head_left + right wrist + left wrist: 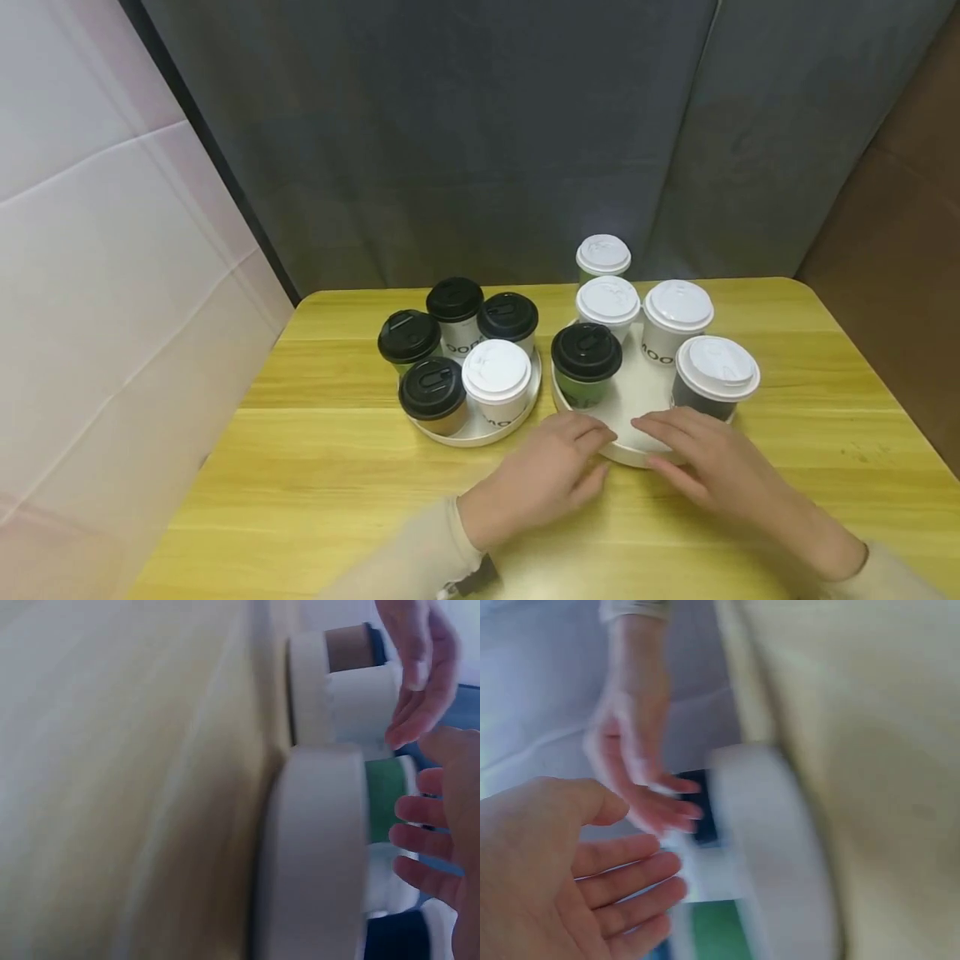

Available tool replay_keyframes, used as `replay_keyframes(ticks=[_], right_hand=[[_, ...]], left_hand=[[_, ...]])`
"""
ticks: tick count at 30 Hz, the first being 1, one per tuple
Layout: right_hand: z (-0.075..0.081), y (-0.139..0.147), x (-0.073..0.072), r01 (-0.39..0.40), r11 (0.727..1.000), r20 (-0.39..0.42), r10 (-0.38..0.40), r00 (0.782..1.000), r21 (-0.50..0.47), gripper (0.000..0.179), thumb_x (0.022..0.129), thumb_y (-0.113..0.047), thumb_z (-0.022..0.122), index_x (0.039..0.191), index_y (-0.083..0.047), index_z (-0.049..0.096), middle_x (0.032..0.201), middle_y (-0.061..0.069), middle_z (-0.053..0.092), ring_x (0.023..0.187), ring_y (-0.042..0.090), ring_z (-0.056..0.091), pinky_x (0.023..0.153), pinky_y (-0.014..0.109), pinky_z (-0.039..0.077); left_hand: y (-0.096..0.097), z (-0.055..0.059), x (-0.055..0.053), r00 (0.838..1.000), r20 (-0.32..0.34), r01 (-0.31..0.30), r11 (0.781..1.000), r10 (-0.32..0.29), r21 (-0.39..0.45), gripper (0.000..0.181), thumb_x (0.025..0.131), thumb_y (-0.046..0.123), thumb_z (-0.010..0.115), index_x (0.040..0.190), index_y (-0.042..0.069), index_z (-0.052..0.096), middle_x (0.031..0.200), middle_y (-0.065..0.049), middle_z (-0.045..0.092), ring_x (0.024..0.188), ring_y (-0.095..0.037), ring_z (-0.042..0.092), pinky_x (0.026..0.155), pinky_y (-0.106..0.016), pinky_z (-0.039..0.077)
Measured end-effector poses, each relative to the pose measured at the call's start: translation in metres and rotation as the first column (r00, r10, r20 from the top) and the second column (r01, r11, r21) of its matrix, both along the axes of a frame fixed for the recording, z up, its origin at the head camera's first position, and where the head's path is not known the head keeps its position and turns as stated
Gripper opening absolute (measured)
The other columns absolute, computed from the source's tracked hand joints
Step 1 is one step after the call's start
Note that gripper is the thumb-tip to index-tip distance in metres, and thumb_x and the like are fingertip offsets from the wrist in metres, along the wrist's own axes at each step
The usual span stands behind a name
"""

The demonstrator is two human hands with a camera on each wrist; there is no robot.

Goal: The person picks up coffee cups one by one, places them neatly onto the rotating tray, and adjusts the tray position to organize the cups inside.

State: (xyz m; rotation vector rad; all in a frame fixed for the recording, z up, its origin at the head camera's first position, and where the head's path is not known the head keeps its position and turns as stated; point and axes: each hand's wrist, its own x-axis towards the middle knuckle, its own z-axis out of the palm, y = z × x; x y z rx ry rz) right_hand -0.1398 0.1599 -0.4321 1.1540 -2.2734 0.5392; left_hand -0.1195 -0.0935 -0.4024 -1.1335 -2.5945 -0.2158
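My left hand (551, 471) and right hand (708, 462) hover over the near rim of the right-hand white round tray (626, 454), fingers loosely extended and holding nothing. On that tray stand a green cup with a black lid (587, 362), a dark cup with a white lid (712, 379) and two white cups, one of them a white-lidded cup with lettering (675, 321). The left wrist view shows my left palm (585, 877) beside the tray's side wall (772, 855). In the right wrist view the right fingers (427, 840) are apart from the cups.
A second white tray (480, 437) to the left bears several cups, including a white-lidded one (497, 383) and a black-lidded brown one (435, 396). Behind the right tray is a green cup with a white lid (603, 254). A dark curtain (450, 142) closes off the table's (300, 483) far side.
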Motion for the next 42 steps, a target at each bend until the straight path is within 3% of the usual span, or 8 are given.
replay_keyframes(ticks=[8,12,15,18,20,24,34,42], right_hand=[[0.053,-0.014,-0.007,0.08,0.993,0.108,-0.071,0.992,-0.084,0.053,0.08,-0.015,0.078,0.131,-0.015,0.063,0.122,0.003,0.069,0.111,0.02,0.064,0.104,0.007,0.035],[0.083,-0.02,-0.014,0.135,0.987,0.177,-0.118,0.977,-0.089,0.059,0.082,-0.015,0.078,0.137,-0.014,0.058,0.13,0.006,0.066,0.117,0.025,0.063,0.102,0.024,0.046],[0.104,-0.023,-0.023,0.164,0.983,0.254,-0.137,0.958,-0.087,0.055,0.089,-0.019,0.072,0.141,-0.013,0.054,0.135,0.009,0.063,0.122,0.03,0.061,0.098,0.048,0.05],[0.122,-0.026,-0.036,0.201,0.976,0.377,-0.156,0.913,-0.084,0.053,0.095,-0.025,0.065,0.144,-0.013,0.049,0.141,0.011,0.058,0.122,0.034,0.06,0.097,0.056,0.05],[0.133,-0.026,-0.048,0.229,0.971,0.465,-0.171,0.869,-0.071,0.054,0.099,-0.031,0.059,0.147,-0.012,0.045,0.146,0.012,0.053,0.124,0.036,0.058,0.1,0.057,0.048],[0.149,-0.026,-0.076,0.286,0.958,0.582,-0.218,0.784,-0.027,0.058,0.102,-0.039,0.05,0.151,-0.01,0.039,0.153,0.015,0.045,0.13,0.039,0.054,0.105,0.059,0.044],[0.148,-0.025,-0.153,0.362,0.921,0.651,-0.364,0.666,0.144,0.061,0.106,-0.039,0.027,0.15,0.003,0.034,0.153,0.027,0.039,0.141,0.047,0.036,0.116,0.061,0.03],[0.123,-0.022,-0.181,0.333,0.9,0.652,-0.434,0.621,0.281,0.058,0.104,-0.029,0.028,0.15,0.008,0.028,0.154,0.032,0.032,0.144,0.05,0.029,0.12,0.06,0.024]], left_hand=[[-0.01,0.077,-0.009,1.0,0.005,-0.027,0.996,0.027,0.082,0.027,0.096,0.034,0.058,0.116,0.019,0.069,0.111,0.007,0.072,0.104,-0.01,0.067,0.091,-0.027,0.055],[-0.013,0.108,-0.03,0.991,0.128,-0.059,0.985,0.038,0.164,0.029,0.097,0.032,0.058,0.12,0.019,0.068,0.116,0.005,0.071,0.106,-0.01,0.067,0.092,-0.029,0.055],[-0.012,0.126,-0.05,0.958,0.284,-0.109,0.966,0.039,0.236,0.032,0.097,0.03,0.058,0.126,0.018,0.065,0.123,0.004,0.069,0.109,-0.01,0.066,0.094,-0.029,0.054],[-0.008,0.138,-0.073,0.915,0.4,-0.166,0.947,0.044,0.274,0.036,0.096,0.027,0.058,0.129,0.015,0.063,0.127,0.002,0.068,0.11,-0.011,0.066,0.095,-0.028,0.054],[-0.004,0.144,-0.089,0.892,0.449,-0.196,0.94,0.052,0.281,0.037,0.096,0.026,0.057,0.131,0.014,0.061,0.126,0.0,0.069,0.11,-0.012,0.066,0.095,-0.028,0.053],[0.004,0.152,-0.121,0.872,0.482,-0.228,0.94,0.08,0.256,0.039,0.096,0.025,0.054,0.132,0.011,0.059,0.122,-0.004,0.07,0.109,-0.014,0.066,0.094,-0.028,0.053],[0.016,0.154,-0.195,0.786,0.579,-0.358,0.923,0.218,0.139,0.046,0.099,0.029,0.05,0.14,0.008,0.051,0.139,-0.009,0.058,0.128,-0.021,0.056,0.105,-0.034,0.049],[0.029,0.127,-0.227,0.796,0.525,-0.312,0.948,0.299,-0.066,0.054,0.101,0.027,0.046,0.15,0.008,0.036,0.154,-0.009,0.045,0.143,-0.022,0.043,0.118,-0.032,0.037]])
